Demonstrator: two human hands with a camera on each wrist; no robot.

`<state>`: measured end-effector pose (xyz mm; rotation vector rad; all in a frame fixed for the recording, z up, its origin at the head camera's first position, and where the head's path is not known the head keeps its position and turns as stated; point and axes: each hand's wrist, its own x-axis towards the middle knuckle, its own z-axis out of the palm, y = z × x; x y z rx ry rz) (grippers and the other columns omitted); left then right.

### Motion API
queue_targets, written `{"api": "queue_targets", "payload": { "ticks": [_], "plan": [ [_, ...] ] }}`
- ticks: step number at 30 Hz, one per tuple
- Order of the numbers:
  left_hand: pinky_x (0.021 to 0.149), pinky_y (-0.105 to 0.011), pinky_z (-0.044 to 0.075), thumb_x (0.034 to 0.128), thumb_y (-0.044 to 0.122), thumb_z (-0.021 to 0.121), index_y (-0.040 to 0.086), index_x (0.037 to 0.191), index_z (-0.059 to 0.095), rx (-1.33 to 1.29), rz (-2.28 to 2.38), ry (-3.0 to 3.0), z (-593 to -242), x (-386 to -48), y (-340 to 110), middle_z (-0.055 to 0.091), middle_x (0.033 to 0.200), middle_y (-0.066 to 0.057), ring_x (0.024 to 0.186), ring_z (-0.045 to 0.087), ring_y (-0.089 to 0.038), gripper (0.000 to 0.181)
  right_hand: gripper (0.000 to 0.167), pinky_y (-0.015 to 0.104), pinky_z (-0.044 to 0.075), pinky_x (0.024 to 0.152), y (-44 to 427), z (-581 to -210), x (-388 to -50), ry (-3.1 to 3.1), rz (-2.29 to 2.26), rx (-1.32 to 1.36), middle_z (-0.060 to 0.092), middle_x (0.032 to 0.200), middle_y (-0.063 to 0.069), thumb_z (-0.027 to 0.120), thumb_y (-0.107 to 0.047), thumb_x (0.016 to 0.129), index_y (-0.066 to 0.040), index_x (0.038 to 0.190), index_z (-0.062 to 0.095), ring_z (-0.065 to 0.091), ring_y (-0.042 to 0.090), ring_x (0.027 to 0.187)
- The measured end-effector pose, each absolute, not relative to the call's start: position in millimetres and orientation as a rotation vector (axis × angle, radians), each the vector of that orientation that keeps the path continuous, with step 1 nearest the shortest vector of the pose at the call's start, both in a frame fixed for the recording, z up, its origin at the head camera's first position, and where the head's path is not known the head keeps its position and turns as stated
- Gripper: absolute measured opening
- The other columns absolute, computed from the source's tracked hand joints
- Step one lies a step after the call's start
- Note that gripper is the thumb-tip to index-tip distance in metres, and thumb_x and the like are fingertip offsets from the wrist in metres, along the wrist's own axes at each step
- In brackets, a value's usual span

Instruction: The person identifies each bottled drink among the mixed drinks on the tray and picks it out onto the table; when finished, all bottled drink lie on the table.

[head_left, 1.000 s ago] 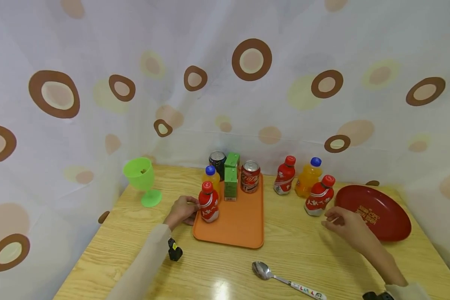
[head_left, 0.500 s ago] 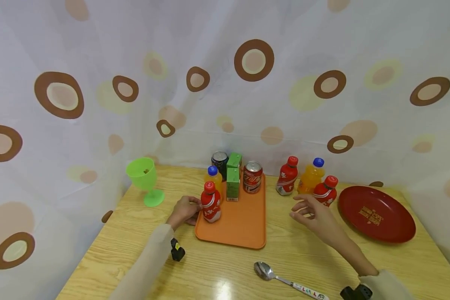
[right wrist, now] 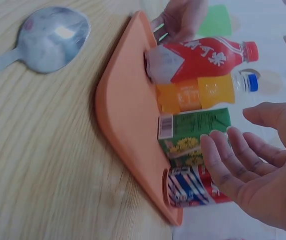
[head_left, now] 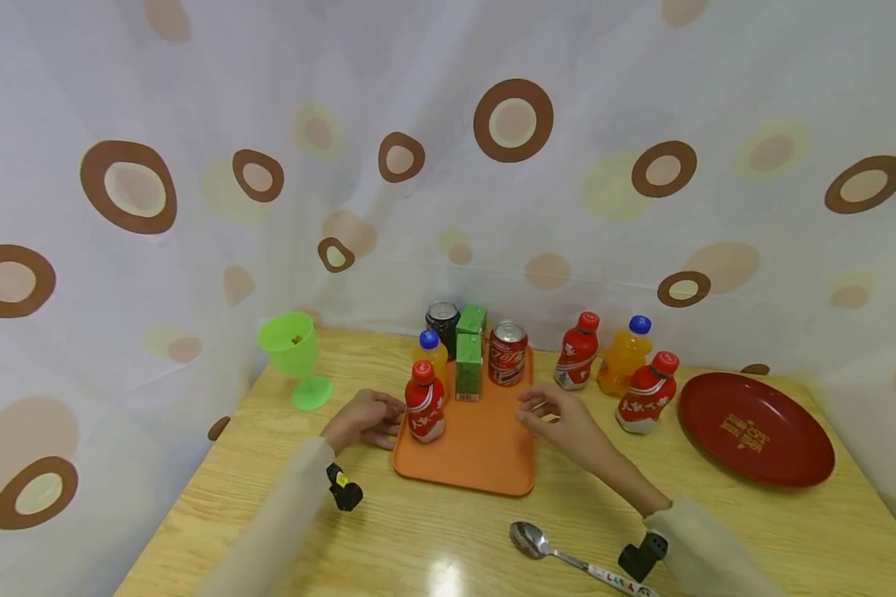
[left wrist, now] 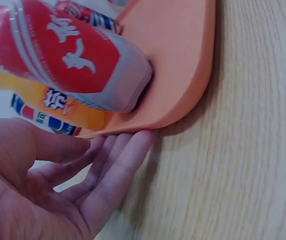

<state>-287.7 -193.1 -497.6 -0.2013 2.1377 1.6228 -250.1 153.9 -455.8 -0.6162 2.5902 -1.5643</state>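
Observation:
An orange tray [head_left: 463, 460] lies on the table. It carries a red-labelled bottle [head_left: 426, 408], an orange juice bottle [head_left: 433, 356], two green drink cartons [head_left: 469, 373], a red can [head_left: 508, 356] and, at its back, a dark can [head_left: 443, 325]. My left hand [head_left: 362, 419] is at the tray's left edge; in the left wrist view its extended fingertips [left wrist: 140, 142] touch the outside of the rim beside the red bottle. My right hand [head_left: 567, 423] hovers by the tray's right edge, fingers loosely bent and holding nothing. In the right wrist view a gap shows between it and the tray.
Right of the tray stand two red bottles [head_left: 578, 352] and another orange juice bottle [head_left: 625, 356]. Beyond them lies a dark red oval plate [head_left: 776, 414]. A green goblet [head_left: 294, 352] stands at the left. A spoon [head_left: 560, 554] lies near the front.
My right hand has moved left from beside the plate, past the front red bottle, to the tray's right edge. My left hand stays at the tray's left edge.

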Motion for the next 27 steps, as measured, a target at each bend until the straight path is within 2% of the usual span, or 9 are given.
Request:
{"api": "queue_targets", "payload": {
  "ticks": [1,3,7,11,14,18,22,27],
  "plan": [
    [0.067,-0.034,0.066,0.1071,0.004,0.048,-0.011,0.141,0.057,-0.190,1.619,2.109,-495.6,-286.3,-196.1,0.073,0.116,-0.021,0.080,0.070,-0.015,0.038,0.026,0.028,0.064,0.074,148.6,-455.5,-252.1,2.589,-1.575,-0.625,0.071,0.108,0.017,0.072,-0.011,0.100,0.004,0.121,0.066,0.069,0.026,0.097],
    [0.071,-0.036,0.067,0.1074,0.005,0.047,-0.011,0.144,0.055,-0.162,1.615,2.072,-492.2,-283.8,-201.4,0.072,0.122,-0.023,0.085,0.072,-0.017,0.040,0.026,0.036,0.065,0.076,138.2,-453.0,-255.5,2.562,-1.616,-0.631,0.070,0.109,0.017,0.071,-0.010,0.100,0.004,0.121,0.065,0.069,0.027,0.097],
    [0.077,-0.039,0.067,0.1055,0.004,0.047,-0.010,0.146,0.053,-0.143,1.624,2.036,-485.0,-278.6,-206.1,0.069,0.124,-0.024,0.087,0.073,-0.019,0.043,0.025,0.042,0.066,0.077,119.8,-445.1,-259.7,2.520,-1.675,-0.630,0.069,0.113,0.020,0.071,-0.007,0.100,0.005,0.121,0.064,0.069,0.031,0.100],
    [0.077,-0.039,0.067,0.1044,0.004,0.048,-0.009,0.148,0.051,-0.134,1.648,2.029,-482.9,-275.3,-204.4,0.068,0.124,-0.024,0.087,0.072,-0.019,0.045,0.027,0.034,0.065,0.079,103.4,-442.6,-262.7,2.524,-1.702,-0.640,0.070,0.116,0.021,0.072,-0.007,0.099,0.005,0.122,0.064,0.069,0.034,0.104],
    [0.077,-0.038,0.067,0.1060,0.005,0.049,-0.009,0.149,0.048,-0.136,1.668,2.020,-482.3,-273.1,-202.3,0.067,0.127,-0.025,0.091,0.071,-0.020,0.046,0.033,0.037,0.063,0.087,91.1,-445.0,-264.5,2.515,-1.717,-0.652,0.068,0.122,0.023,0.073,-0.010,0.099,0.005,0.126,0.062,0.068,0.036,0.110],
    [0.078,-0.039,0.067,0.1066,0.002,0.051,-0.008,0.150,0.046,-0.168,1.691,2.011,-482.7,-270.9,-199.4,0.066,0.126,-0.022,0.097,0.068,-0.021,0.045,0.042,0.052,0.057,0.100,75.5,-448.6,-265.3,2.471,-1.751,-0.663,0.063,0.132,0.026,0.073,-0.013,0.099,0.004,0.134,0.057,0.063,0.041,0.121],
    [0.079,-0.040,0.067,0.1050,-0.001,0.050,-0.008,0.150,0.046,-0.186,1.700,2.010,-483.7,-269.8,-196.9,0.066,0.124,-0.019,0.099,0.067,-0.024,0.046,0.048,0.058,0.055,0.103,64.1,-452.0,-266.5,2.437,-1.790,-0.676,0.061,0.135,0.026,0.074,-0.012,0.098,0.004,0.139,0.055,0.060,0.045,0.125],
    [0.080,-0.041,0.067,0.1045,-0.003,0.051,-0.010,0.149,0.046,-0.165,1.692,2.036,-485.7,-267.6,-194.4,0.064,0.134,-0.028,0.109,0.069,-0.031,0.046,0.053,0.058,0.053,0.107,52.2,-454.0,-265.4,2.378,-1.828,-0.649,0.061,0.138,0.022,0.077,-0.012,0.096,0.003,0.142,0.054,0.058,0.042,0.129]
  ]
}}
